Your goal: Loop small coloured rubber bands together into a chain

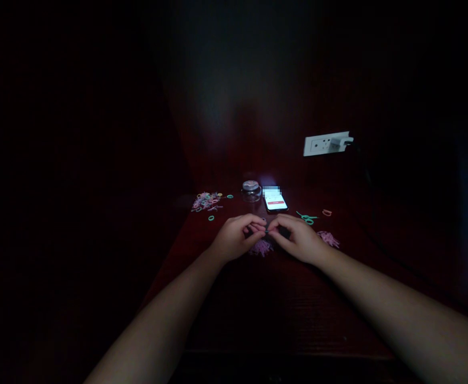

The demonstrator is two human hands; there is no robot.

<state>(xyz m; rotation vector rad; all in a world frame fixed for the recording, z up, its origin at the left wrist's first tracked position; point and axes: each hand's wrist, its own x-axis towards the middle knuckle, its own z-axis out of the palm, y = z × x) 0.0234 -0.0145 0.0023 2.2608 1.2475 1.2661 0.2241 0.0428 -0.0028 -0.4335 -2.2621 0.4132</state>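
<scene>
I am seeing the left hand (pixel 237 238) and right hand (pixel 298 239) pinching a green band (pixel 266 231) between them; judging it light and stretchy, I am favouring its ends.

**Glossy wood look, clear walls and matt strands**

The counter (pixel 266 304) looks like dark wood, smooth and faintly grained with a soft sheen. The jar (pixel 252 194) is clear and shiny, glass or plastic unclear. The phone (pixel 276 199) has a smooth, glassy screen. The socket plate (pixel 317 145) looks like smooth plastic. The purple bundle (pixel 261 247) and heaped loops (pixel 207 201) appear matt.
</scene>
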